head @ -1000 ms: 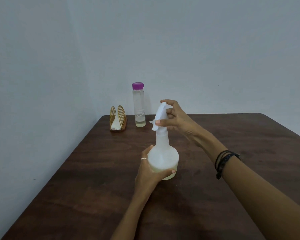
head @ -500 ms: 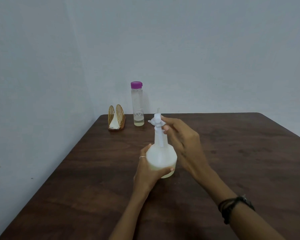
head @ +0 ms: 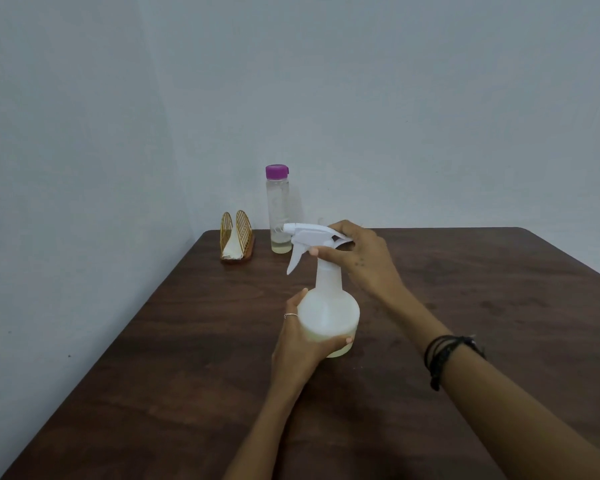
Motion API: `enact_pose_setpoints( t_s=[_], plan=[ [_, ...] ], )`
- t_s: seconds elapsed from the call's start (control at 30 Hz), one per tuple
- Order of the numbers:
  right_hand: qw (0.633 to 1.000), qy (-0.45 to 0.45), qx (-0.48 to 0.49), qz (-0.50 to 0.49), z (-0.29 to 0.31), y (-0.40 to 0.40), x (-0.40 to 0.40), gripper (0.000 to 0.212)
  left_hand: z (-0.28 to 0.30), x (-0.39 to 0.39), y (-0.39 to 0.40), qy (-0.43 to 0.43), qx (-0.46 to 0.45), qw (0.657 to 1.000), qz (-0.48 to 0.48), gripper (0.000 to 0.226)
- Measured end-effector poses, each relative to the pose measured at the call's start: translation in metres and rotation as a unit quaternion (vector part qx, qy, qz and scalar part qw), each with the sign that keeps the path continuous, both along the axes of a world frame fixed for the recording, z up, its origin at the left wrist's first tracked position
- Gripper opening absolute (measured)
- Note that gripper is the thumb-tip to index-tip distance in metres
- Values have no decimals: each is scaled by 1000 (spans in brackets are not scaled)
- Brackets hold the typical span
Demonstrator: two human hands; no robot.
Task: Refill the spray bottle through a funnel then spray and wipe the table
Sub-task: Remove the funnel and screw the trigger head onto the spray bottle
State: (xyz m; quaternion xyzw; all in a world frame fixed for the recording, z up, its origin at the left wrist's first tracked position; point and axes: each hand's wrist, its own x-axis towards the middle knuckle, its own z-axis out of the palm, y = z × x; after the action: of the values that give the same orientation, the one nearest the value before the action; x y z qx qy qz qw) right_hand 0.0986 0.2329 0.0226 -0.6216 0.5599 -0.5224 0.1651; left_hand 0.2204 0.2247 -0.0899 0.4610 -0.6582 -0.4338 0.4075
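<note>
Translucent white plastic forms the spray bottle (head: pixel 328 313), which stands upright on the dark wooden table (head: pixel 187 393), near the middle of the board; a pale yellowish liquid shows low in its round belly. From the head camera, the left hand (head: pixel 300 344) is wrapped about the bottle's base, thumb across the front and fingers curled behind; a thin ring (head: pixel 290 315) sits on one finger. Above, the right hand (head: pixel 361 258) is closed around the white trigger head (head: pixel 309 239) at the bottle's neck, thumb in front and fingers over the top; the nozzle points left and the trigger lever hangs down on that side. Dark bracelets (head: pixel 447 355) circle the right wrist. At the table's far edge, close to the grey wall, a clear bottle with a purple cap (head: pixel 277 209) stands upright with a little liquid at its bottom; just left of it stands a gold wire napkin holder (head: pixel 237 241) with a pale napkin inside.
</note>
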Motion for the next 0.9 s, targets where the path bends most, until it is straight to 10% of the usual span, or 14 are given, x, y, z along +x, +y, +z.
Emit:
enact_pose_setpoints(
  t_s=[0.23,0.67,0.9],
  plan=[
    [983,37,-98,-152,-20,11,39,22,1,1,3,13,12,1000,10,105],
    [978,-65,123,157,2,8,-13,44,1,1,-1,-10,21,1000,8,101],
    [997,-52,57,18,-18,2,8,25,3,0,2,-18,23,1000,10,103]
  ],
)
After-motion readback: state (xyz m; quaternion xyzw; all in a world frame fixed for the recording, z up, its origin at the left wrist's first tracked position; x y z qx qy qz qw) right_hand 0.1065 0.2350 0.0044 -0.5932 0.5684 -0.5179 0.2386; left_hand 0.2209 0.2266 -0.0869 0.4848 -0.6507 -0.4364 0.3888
